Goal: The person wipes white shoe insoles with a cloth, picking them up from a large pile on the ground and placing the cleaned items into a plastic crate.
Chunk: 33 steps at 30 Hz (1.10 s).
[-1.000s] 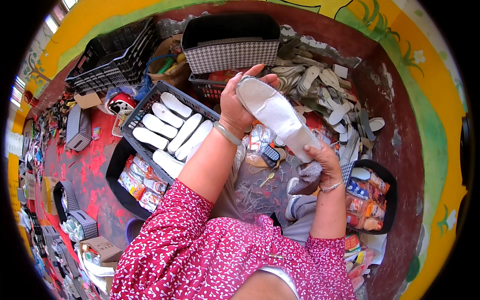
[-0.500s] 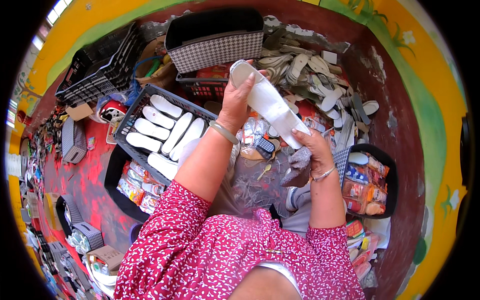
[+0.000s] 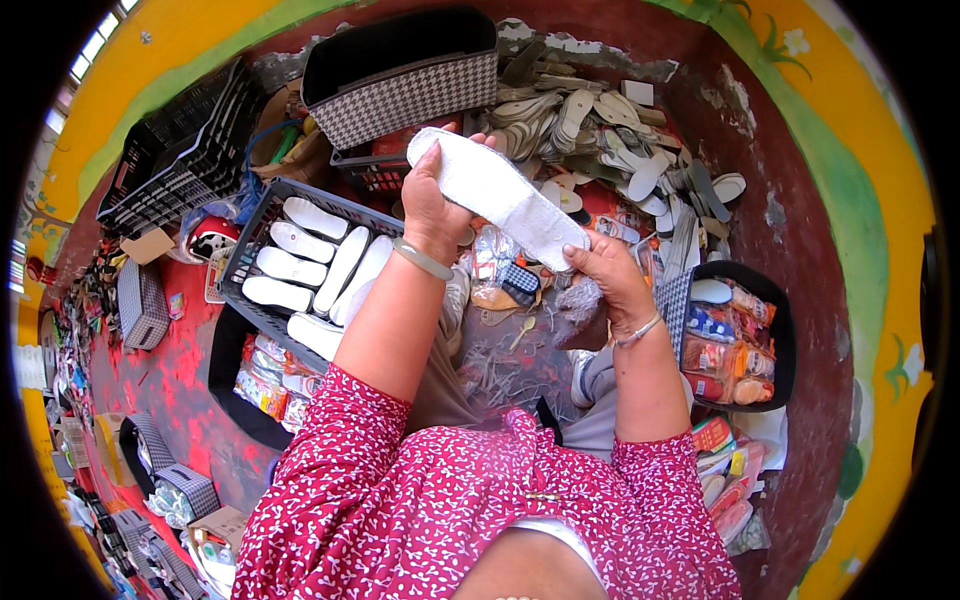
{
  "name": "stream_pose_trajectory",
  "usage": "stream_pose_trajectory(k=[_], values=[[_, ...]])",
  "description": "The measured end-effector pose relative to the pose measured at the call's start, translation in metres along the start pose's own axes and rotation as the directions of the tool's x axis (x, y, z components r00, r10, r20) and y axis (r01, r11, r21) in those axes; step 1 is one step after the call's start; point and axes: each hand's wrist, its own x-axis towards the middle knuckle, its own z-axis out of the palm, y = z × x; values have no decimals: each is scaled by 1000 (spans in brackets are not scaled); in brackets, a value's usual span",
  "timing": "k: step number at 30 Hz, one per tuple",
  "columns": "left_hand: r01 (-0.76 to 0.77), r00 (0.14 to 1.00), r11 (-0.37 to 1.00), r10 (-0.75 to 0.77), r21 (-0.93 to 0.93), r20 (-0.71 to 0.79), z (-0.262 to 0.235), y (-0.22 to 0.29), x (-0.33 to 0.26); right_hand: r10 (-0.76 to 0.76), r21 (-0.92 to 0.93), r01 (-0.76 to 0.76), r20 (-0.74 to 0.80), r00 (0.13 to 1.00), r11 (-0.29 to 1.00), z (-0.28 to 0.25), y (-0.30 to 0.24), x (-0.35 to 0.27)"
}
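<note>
A white insole (image 3: pixel 497 200) stretches between my two hands, its broad pale face turned up. My left hand (image 3: pixel 432 208) holds the far-left end, thumb on top and fingers underneath. At the nearer end, my right hand (image 3: pixel 612 278) pinches the insole with the thumb on top. A crumpled grey-brown cloth (image 3: pixel 581 310) hangs from beneath that same hand, bunched in the fingers. Left of my left forearm, a dark plastic crate (image 3: pixel 240 262) holds several white insoles (image 3: pixel 291 266) laid side by side.
A houndstooth-patterned bin (image 3: pixel 405 98) stands beyond my hands, beside stacked black crates (image 3: pixel 175 160). Loose insoles (image 3: pixel 575 115) are heaped against the far wall. At right, another bin (image 3: pixel 775 345) holds packaged goods. Fibre scraps (image 3: pixel 510 372) and a yellow spoon (image 3: pixel 523 332) lie on the floor.
The insole has shifted left and tilted, so its white face shows wider now. My left hand has opened out under its end. The cloth stays in my right hand.
</note>
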Motion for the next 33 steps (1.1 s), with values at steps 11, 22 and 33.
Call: stream_pose_trajectory(k=[11,22,33], values=[[58,983,998,-61,24,171,-1,-15,-6,57,73,-66,120,991,995,3,-2,2],[194,936,963,-124,-188,329,9,-3,-16,140,267,-218,284,949,939,6,16,10],[305,847,890,-416,338,332,10,-13,-21,-193,-205,166,-118,974,965,-10,11,10]])
